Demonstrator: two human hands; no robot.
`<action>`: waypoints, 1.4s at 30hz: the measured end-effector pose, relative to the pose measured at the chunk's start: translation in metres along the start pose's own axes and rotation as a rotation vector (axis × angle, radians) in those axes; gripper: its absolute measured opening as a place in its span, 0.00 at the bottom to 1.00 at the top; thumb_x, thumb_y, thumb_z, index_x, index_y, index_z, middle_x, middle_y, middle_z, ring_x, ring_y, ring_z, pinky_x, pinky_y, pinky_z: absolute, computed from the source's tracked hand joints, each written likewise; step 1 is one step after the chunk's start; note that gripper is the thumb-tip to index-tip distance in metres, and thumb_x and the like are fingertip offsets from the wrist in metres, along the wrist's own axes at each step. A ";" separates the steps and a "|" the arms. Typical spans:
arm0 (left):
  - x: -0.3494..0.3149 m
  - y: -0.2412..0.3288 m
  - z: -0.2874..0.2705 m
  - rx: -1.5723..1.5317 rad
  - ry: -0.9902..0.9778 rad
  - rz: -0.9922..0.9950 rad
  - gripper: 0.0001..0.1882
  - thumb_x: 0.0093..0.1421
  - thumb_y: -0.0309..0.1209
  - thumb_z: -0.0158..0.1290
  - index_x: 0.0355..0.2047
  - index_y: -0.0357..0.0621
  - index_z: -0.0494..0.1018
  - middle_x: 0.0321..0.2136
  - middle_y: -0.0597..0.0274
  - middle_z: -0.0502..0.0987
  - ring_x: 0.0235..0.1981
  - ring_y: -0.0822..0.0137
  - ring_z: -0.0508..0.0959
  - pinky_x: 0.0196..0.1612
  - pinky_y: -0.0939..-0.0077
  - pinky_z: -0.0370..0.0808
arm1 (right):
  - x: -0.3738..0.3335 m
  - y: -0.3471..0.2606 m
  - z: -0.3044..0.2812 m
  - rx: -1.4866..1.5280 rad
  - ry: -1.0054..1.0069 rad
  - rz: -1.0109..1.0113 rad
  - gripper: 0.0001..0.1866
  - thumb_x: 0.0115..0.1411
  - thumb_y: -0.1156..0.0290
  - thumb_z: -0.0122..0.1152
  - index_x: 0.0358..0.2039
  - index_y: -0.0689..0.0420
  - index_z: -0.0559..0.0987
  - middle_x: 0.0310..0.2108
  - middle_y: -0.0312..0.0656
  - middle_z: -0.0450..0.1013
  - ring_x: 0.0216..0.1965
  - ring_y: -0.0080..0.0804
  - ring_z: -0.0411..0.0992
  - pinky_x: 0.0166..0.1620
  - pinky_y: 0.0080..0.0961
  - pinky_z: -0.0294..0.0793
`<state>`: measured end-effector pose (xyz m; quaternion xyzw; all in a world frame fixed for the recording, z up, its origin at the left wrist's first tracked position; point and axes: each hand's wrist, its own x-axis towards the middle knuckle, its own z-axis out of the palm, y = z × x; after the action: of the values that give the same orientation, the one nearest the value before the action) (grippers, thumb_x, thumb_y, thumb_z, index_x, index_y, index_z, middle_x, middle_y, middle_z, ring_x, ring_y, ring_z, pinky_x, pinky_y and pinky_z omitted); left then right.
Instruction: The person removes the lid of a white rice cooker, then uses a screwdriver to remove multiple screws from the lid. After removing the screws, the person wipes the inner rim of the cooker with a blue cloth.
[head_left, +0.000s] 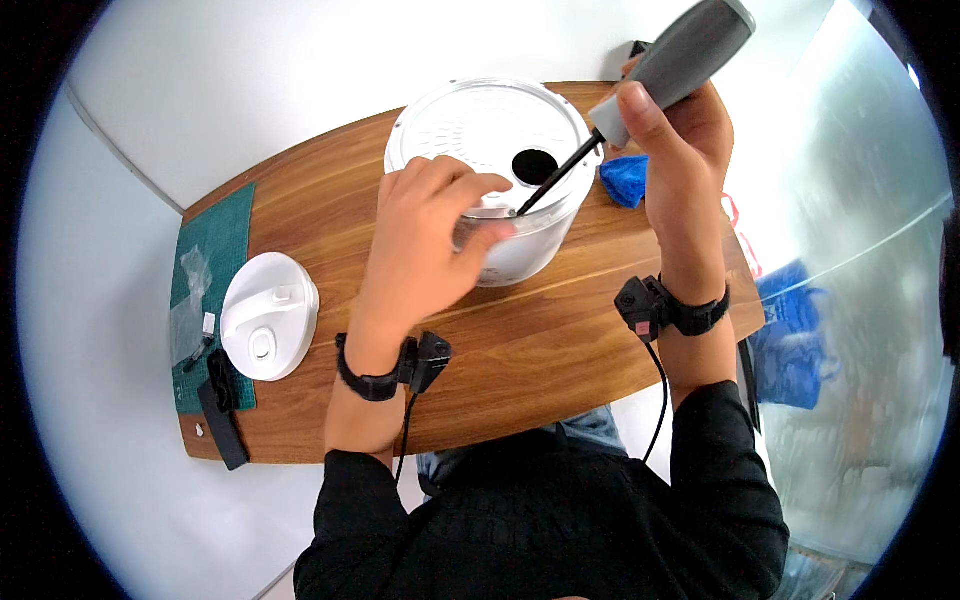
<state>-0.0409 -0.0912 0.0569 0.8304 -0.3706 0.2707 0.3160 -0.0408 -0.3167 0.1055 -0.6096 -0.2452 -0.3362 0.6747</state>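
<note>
A white round appliance housing [468, 118] stands near the far edge of the table, its slotted top facing up with a dark round hole. My right hand [690, 150] grips a large screwdriver [682, 62] by its grey handle. The black shaft slants down to the left, and its tip meets the housing's near rim. My left hand [425, 225] is beside that tip, index finger and thumb spread apart around the rim, with the other fingers lying against the housing's left side. Whether a screw sits under the tip is too small to tell.
At the left of the wooden table [520, 350] lies a white oval lid [285, 345] with a handle. Beside it are a green cutting mat [232, 225], a clear plastic bag [190, 310] and a black strip-like object [225, 435]. A blue cloth-like item [625, 180] lies right of the housing.
</note>
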 end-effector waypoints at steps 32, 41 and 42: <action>0.016 0.008 0.003 -0.372 -0.013 -0.202 0.08 0.59 0.27 0.64 0.39 0.43 0.85 0.28 0.59 0.83 0.26 0.67 0.79 0.29 0.74 0.72 | 0.005 -0.012 0.015 0.045 -0.102 0.223 0.20 0.62 0.72 0.72 0.49 0.65 0.74 0.32 0.41 0.78 0.33 0.26 0.78 0.36 0.23 0.79; 0.014 0.011 0.004 -0.459 -0.043 -0.275 0.10 0.63 0.26 0.60 0.45 0.42 0.84 0.33 0.55 0.86 0.32 0.64 0.85 0.35 0.74 0.78 | 0.012 0.004 0.009 0.213 -0.403 0.212 0.24 0.63 0.76 0.69 0.58 0.67 0.74 0.42 0.44 0.79 0.42 0.24 0.78 0.42 0.22 0.81; 0.013 0.012 0.006 -0.506 -0.025 -0.287 0.11 0.64 0.26 0.59 0.46 0.41 0.84 0.34 0.54 0.86 0.32 0.64 0.85 0.36 0.74 0.78 | 0.013 0.003 0.010 0.219 -0.414 0.227 0.25 0.63 0.76 0.69 0.58 0.67 0.73 0.43 0.44 0.79 0.42 0.24 0.78 0.43 0.22 0.81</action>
<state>-0.0411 -0.1078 0.0655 0.7724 -0.3092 0.1119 0.5435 -0.0291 -0.3088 0.1142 -0.6123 -0.3432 -0.0977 0.7055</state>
